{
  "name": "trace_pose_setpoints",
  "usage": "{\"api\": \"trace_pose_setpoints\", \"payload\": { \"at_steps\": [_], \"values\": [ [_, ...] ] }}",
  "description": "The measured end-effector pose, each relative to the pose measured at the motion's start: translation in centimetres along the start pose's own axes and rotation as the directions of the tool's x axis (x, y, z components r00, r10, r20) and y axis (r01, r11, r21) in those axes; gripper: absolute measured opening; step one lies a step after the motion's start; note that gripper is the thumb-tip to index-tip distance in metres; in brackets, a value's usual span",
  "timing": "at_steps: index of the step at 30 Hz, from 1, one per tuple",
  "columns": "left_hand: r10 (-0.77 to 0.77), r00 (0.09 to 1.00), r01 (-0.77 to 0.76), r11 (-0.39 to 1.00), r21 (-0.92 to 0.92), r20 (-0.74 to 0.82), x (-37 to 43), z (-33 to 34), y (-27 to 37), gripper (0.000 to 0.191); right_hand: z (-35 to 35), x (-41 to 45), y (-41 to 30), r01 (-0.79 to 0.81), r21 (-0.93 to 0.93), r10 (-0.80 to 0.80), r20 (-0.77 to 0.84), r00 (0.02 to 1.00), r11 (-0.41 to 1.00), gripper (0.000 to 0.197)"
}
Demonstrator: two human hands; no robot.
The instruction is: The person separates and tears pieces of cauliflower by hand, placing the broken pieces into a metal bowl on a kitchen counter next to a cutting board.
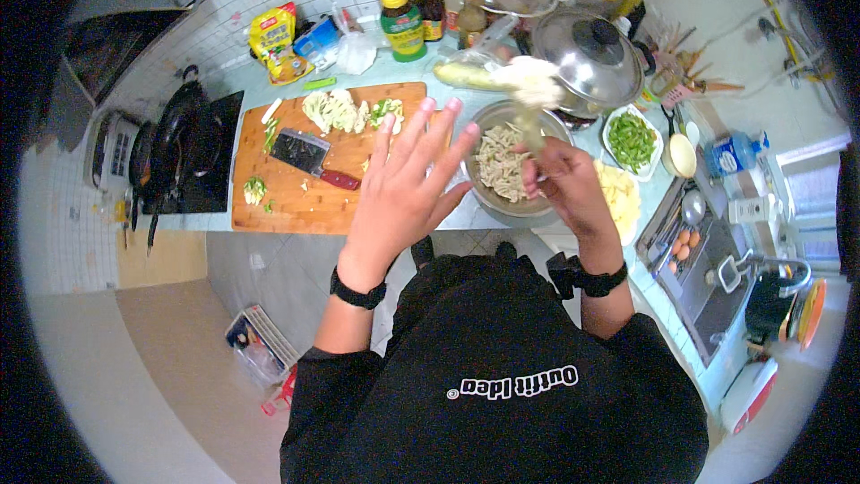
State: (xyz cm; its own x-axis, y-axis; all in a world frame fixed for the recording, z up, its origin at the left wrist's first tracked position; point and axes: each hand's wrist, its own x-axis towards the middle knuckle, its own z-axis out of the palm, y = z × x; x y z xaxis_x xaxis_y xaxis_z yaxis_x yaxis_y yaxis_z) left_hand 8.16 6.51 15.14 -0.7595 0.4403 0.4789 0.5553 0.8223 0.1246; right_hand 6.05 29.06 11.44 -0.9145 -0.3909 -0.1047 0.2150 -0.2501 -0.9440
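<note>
My left hand, fingers spread and empty, hovers over the right part of a wooden cutting board. On the board lie a cleaver with a red handle, a cut piece of cauliflower and small heaps of chopped green and white vegetable. My right hand is above the right side of a metal bowl of pale shredded food. Its fingers are curled around the lower end of a blurred, pale, stalk-like thing with a whitish top, perhaps a cauliflower piece.
Behind the bowl stand a lidded pot and several sauce bottles. To the right are a dish of sliced green vegetable, pale yellow slices and a sink. A stove with a black wok is at the left.
</note>
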Motion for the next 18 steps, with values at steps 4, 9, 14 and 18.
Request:
{"api": "trace_pose_setpoints", "payload": {
  "at_steps": [4, 9, 14, 18],
  "values": [
    [0.091, 0.996, -0.091, 0.981, 0.168, 0.010, -1.8, -1.8, 0.3, 0.052, -1.4, -0.2, -0.3, 0.094, 0.006, -0.093, -0.074, 0.993, 0.996, 0.038],
    [0.114, 0.993, -0.117, 0.957, 0.265, 0.026, -2.8, -3.4, 0.7, 0.051, -1.5, 0.2, -0.7, 0.100, 0.029, -0.097, -0.082, 0.992, 0.995, 0.039],
    [0.075, 0.995, -0.078, 0.996, -0.048, -0.063, -3.5, -3.6, 0.2, 0.060, -1.1, 0.5, -0.8, 0.089, 0.027, -0.087, -0.047, 0.995, 0.996, 0.040],
    [-0.296, 0.935, -0.125, 0.240, -0.963, -0.195, -3.5, -3.7, 0.7, 0.075, -1.2, 0.6, -0.7, 0.095, 0.016, -0.095, -0.024, 0.995, 0.995, 0.040]
  ]
}}
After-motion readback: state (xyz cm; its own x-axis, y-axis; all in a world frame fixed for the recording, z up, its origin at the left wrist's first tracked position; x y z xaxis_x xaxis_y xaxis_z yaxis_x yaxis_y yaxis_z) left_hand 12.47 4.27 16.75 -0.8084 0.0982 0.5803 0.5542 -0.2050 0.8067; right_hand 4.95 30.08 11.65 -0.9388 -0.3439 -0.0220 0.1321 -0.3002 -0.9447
